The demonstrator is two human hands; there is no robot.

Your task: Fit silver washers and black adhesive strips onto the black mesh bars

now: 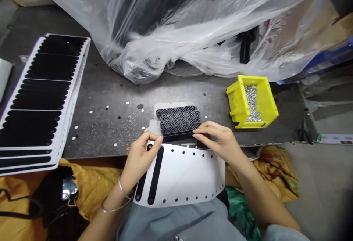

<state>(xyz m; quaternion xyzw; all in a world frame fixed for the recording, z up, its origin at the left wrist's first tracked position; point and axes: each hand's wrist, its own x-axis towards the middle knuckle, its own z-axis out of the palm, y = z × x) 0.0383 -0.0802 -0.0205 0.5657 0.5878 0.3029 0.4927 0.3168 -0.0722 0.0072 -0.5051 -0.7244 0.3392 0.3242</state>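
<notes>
A plain black strip [178, 137] spans the gap between my two hands at the bench's front edge. My left hand [145, 156] has thumb and forefinger closed at its left end, just over the corner of a white sheet [187, 175]. At its right end, my right hand [217, 138] pinches with thumb and fingertips. The sheet rests on my lap, with rows of dark holes along its long edges and two black strips on its left part. Right behind the held strip lie several black lattice-patterned strips [180, 118], side by side.
A yellow bin [234, 101] of small shiny metal pieces stands on the right of the dark bench [110, 134]. Sheets covered with black strips [46, 90] are stacked at left. Clear plastic sheeting [154, 53] hangs over the back. Scissors [305, 132] lie at the right edge.
</notes>
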